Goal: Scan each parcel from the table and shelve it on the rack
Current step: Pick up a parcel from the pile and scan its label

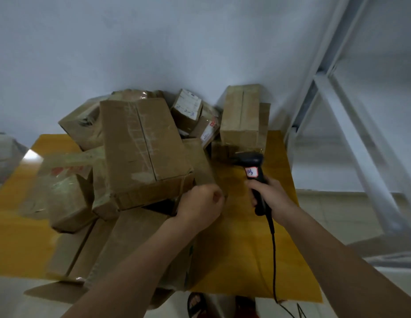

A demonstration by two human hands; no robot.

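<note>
Furthest left of my fingers, a crumpled box [69,198] with red print lies on the yellow table [278,237], and below it a flat box [103,249] reaches the near table edge. Next comes the big box [144,152], the topmost parcel of the heap, its long axis running away from me with the taped seam along it.

My left hand [199,206] sits at that box's near right corner, the fingers curled inward. Blur hides whether they pinch the thin cardboard flap [203,166] just above the knuckles or hold nothing; I cannot tell.

Right of that, my right hand [267,196] grips the handle of the black scanner [255,171], with its head aimed away from me towards the upright box [241,118] against the wall. Its cord [273,253] drops over the near table edge.

I judge the big box the next to scan. It lies up and left of the left fingers, which are far nearer it than the scanner hand.

Bare table lies between and under my two hands, so there is room to drag the box right. The white rack [333,104] stands past the table's right edge, beyond the scanner hand.
</note>
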